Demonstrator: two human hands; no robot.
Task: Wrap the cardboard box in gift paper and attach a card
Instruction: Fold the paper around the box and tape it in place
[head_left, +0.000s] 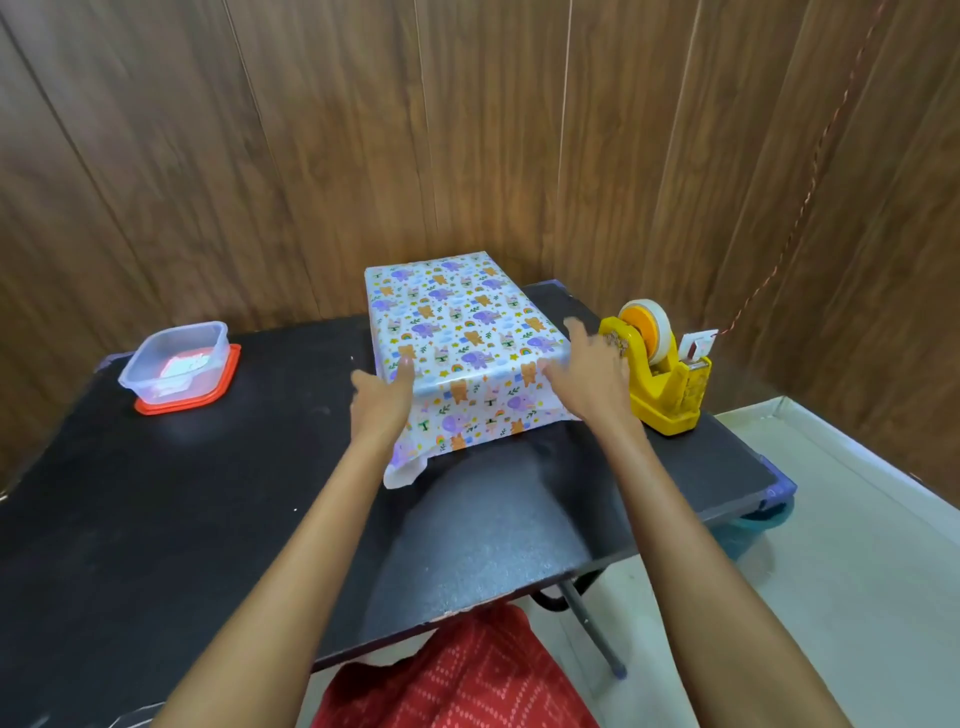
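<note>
The box stands at the back middle of the black table, covered in white gift paper with purple and orange animals. A loose flap of the paper hangs off its near end and lies on the table towards me. My left hand presses the near left corner of the box, fingers on the paper edge. My right hand rests on the near right corner, fingers spread over the paper. The cardboard itself is hidden under the paper.
A yellow tape dispenser stands just right of the box, a strip of tape sticking up at its cutter. A clear plastic container with white cards inside sits on a red lid at the back left. Wooden wall panels rise behind the table.
</note>
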